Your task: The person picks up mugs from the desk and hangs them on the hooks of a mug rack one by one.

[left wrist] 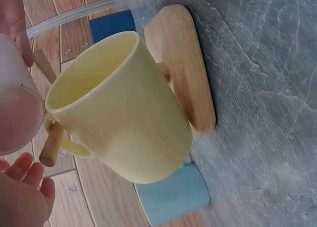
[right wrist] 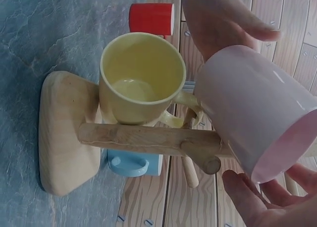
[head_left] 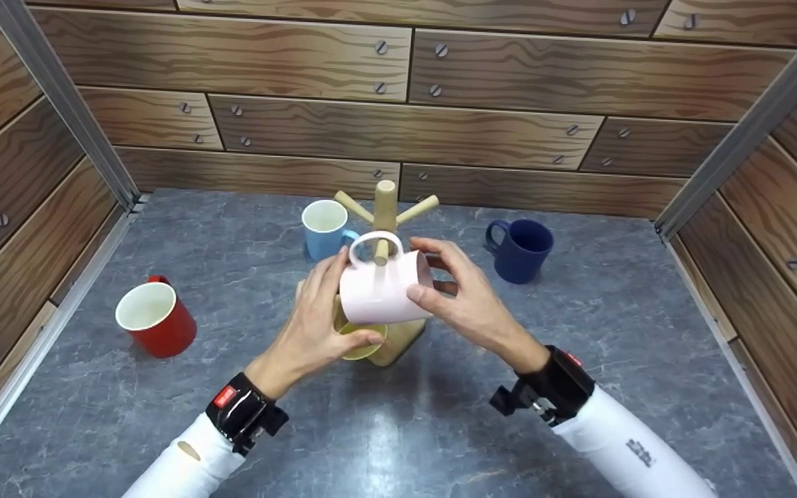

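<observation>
Pink mug [head_left: 379,296] sits mid-frame, pinched at the rim by the right hand [head_left: 471,301]; left hand [head_left: 312,311] is spread beside its base end, thumb clear, likely as a backstop. Mug lies sideways, handle [head_left: 375,235] up, presumably so the loop lines up with 1 rack peg [head_left: 380,254].

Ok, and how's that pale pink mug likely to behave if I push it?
The pale pink mug looks stiff, with an even, undented wall. Its glossy highlights suggest a smooth surface that could slip. Tipped sideways, its round body might roll if laid down like that, though the handle would likely stop it.
</observation>
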Demonstrator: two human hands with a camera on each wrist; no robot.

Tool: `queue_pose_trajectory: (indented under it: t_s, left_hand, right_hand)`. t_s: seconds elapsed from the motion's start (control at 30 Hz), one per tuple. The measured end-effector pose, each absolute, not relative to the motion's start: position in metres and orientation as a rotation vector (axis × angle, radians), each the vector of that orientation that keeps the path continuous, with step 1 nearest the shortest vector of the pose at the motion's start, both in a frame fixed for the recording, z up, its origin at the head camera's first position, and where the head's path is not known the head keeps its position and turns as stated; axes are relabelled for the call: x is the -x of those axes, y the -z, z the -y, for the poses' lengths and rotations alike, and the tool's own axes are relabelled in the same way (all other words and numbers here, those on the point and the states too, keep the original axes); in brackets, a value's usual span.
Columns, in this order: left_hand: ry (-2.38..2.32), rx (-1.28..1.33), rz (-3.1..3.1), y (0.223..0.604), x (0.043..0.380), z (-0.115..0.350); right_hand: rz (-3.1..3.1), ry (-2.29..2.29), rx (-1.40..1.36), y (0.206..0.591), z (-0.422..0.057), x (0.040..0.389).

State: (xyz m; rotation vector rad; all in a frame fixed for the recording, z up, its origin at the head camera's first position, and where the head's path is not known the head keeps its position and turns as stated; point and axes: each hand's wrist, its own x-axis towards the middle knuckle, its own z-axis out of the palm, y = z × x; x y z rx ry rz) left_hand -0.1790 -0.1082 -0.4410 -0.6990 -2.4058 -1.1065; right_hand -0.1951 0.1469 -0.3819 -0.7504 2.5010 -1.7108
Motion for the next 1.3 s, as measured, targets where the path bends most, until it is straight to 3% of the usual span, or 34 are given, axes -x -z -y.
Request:
queue_pose_trajectory:
  t_s: [0.37, 0.77, 1.3]
  left_hand:
    - [1.075, 0.714, 2.196, 0.42, 0.187, 0.115]
    - [0.896, 0.909, 1.826, 0.386, 0.193, 0.096]
    - [0.931, 0.95, 1.78, 0.379, 0.197, 0.084]
  right_hand:
    - [-2.624, 1.841, 0.698, 0.375, -0.158, 0.211]
    - [-2.847, 1.796, 0.659, 0.365, -0.154, 0.235]
    - [-2.896, 1.814, 0.571, 0.357, -0.139, 0.248]
